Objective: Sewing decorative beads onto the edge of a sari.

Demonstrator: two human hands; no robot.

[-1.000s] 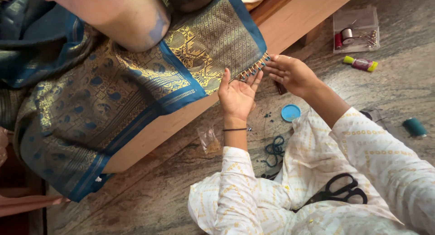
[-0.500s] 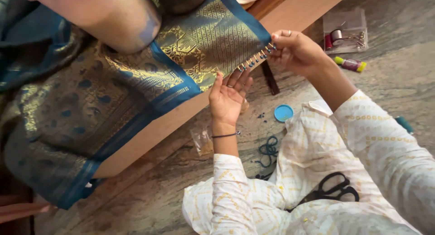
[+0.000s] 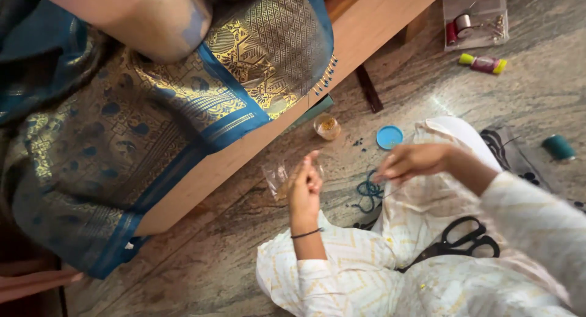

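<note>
Two hands up over my lap: left hand has its fingers pressed together, pinching something too small to tell, right hand loosely curled, blurry. The silky blue-gold sari drapes the wooden bench beside them. Near its beaded edge, a small round cup holds gold beads, with a flat blue lid alongside.

The person wears a loose cream-white garment printed with pale yellow zigzag lines and small dots. Its long sleeves reach down to the wrists, and the same cloth covers the lap. A thin dark band circles the wrist of the left hand. The right hand is bare, without rings.
</note>
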